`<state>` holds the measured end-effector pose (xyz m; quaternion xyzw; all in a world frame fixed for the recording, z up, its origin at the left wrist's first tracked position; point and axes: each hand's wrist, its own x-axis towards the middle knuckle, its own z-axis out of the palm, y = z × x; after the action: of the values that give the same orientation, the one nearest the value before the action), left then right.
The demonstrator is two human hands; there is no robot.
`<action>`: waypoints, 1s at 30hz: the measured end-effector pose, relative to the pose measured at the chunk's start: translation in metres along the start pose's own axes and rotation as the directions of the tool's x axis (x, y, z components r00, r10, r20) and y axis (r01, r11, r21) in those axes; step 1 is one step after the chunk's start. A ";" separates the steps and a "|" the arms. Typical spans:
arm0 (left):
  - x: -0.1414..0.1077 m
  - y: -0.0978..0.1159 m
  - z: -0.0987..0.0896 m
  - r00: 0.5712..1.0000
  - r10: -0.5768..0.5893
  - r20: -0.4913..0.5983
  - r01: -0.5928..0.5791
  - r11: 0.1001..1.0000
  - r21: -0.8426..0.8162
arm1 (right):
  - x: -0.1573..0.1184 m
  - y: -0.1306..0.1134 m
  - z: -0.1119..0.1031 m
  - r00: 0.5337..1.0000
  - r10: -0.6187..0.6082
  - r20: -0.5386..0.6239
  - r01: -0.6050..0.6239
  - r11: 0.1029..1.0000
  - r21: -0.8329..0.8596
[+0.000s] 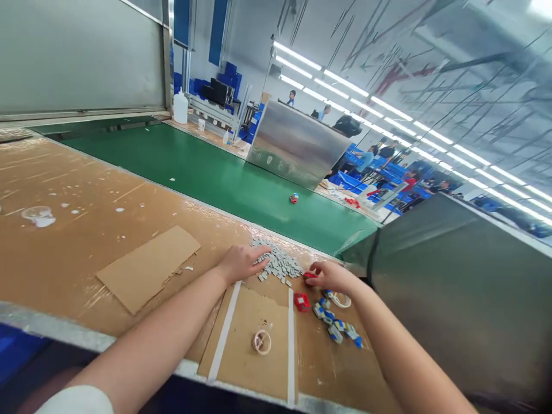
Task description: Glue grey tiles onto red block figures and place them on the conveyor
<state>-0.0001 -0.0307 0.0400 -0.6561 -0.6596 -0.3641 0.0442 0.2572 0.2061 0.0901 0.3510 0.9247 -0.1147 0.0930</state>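
Note:
My left hand [242, 263] reaches onto the left side of a pile of small flat grey pieces [282, 264]. Its thumb and forefinger are stretched out and apart, touching the pieces, with nothing visibly held. Just right of the pile, my right hand [333, 276] pinches a small red plastic part [309, 276] in its fingertips. A second red part [302, 302] with a pale centre lies below that hand. Several blue, grey and yellow parts [335, 325] lie in a loose row to its right, beside a white ring [340, 299].
A cardboard sheet [250, 328] with white tape strips carries a small round cup [261, 342]. Another cardboard piece [149, 267] lies left. Beyond the bench runs a green conveyor belt [207, 172] with a small red-and-blue part [294, 198]. A metal panel [457, 287] stands right. Several people work far behind.

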 end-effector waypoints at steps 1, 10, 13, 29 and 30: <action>-0.001 0.003 -0.001 1.000 -0.003 0.020 0.004 1.000 -0.014 | -0.014 -0.003 0.006 0.999 -0.013 -0.037 0.013 1.000 -0.001; -0.018 0.043 -0.004 0.972 -0.172 0.162 0.234 0.804 -0.547 | -0.048 -0.089 0.047 0.848 -0.205 -0.489 0.480 0.687 0.545; -0.031 0.056 0.000 0.960 -0.104 0.260 0.279 0.447 -0.850 | -0.059 -0.131 0.067 0.713 -0.262 -0.650 0.667 0.538 0.515; -0.060 0.061 0.003 0.947 -0.299 0.113 0.319 0.853 -0.414 | -0.098 -0.142 0.112 0.750 -0.508 -0.424 0.654 0.667 0.358; -0.061 0.062 0.003 0.942 -0.316 0.117 0.336 0.860 -0.385 | -0.099 -0.143 0.111 0.731 -0.528 -0.432 0.676 0.645 0.356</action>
<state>0.0652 -0.0875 0.0312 -0.5391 -0.6735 -0.4767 -0.1689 0.2444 0.0095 0.0296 0.0435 0.9302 -0.3173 -0.1793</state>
